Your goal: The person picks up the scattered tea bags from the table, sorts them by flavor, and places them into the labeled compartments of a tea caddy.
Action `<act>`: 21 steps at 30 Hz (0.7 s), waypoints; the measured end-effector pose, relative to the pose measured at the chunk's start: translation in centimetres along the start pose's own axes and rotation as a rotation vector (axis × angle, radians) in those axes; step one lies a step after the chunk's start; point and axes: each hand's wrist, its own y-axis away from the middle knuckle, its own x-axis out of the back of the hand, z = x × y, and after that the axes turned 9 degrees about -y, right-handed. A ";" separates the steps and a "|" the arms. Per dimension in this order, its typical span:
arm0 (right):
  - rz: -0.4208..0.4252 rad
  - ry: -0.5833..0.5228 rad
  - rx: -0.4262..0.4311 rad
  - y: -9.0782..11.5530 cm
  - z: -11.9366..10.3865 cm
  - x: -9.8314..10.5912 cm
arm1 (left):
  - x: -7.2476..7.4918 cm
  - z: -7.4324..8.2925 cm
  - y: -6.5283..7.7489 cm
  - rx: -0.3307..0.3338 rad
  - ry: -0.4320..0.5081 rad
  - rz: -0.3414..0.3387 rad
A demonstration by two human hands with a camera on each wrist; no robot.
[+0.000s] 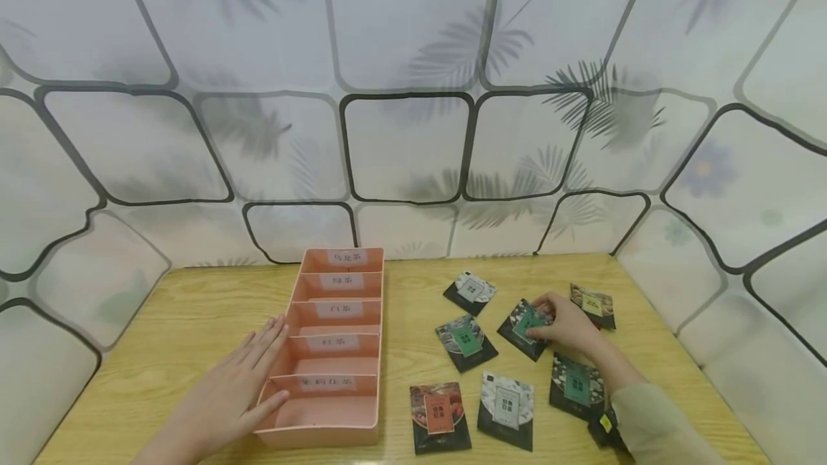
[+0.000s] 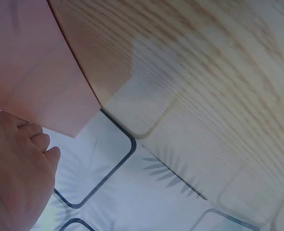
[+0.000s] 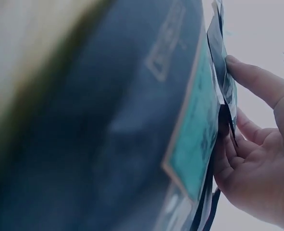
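Note:
My left hand rests along the left rim of a long pink divided box, its fingers straight and the thumb reaching over the front compartment. The box's outer wall fills a corner of the left wrist view beside that hand. My right hand pinches a green-labelled tea packet at its right edge. In the right wrist view, the thumb and fingers lie on opposite sides of the held packet. Another green-labelled packet lies under the right wrist, large and close in its wrist view.
Left of the held packet lie a white-labelled packet and a green-labelled one. Nearer are a red-labelled packet and another white-labelled one. A yellow-labelled packet lies far right. A patterned curtain borders the wooden table.

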 end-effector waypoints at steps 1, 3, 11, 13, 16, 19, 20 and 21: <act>-0.001 -0.001 -0.002 0.0 -0.1 0.1 | 0.1 0.0 0.0 0.003 0.002 -0.005; 0.000 -0.012 -0.013 0.1 -0.3 0.3 | 0.1 0.1 0.0 0.006 0.005 -0.010; 0.045 -0.057 -0.032 0.6 -0.8 1.0 | -0.1 0.0 0.0 0.004 0.003 -0.004; 0.060 -0.064 -0.033 0.6 -0.7 1.1 | -0.1 0.0 0.1 0.001 0.002 0.002; 0.078 -0.088 -0.041 0.6 -0.7 1.3 | -0.2 0.0 0.1 -0.009 -0.001 0.019; 0.096 -0.116 -0.057 0.6 -0.8 1.4 | -0.4 -0.1 0.1 -0.023 -0.005 0.043; 0.101 -0.124 -0.061 0.7 -0.8 1.5 | -0.4 0.0 0.1 -0.028 -0.006 0.051; 0.105 -0.132 -0.065 0.7 -0.9 1.5 | -0.5 -0.1 0.1 -0.032 -0.005 0.057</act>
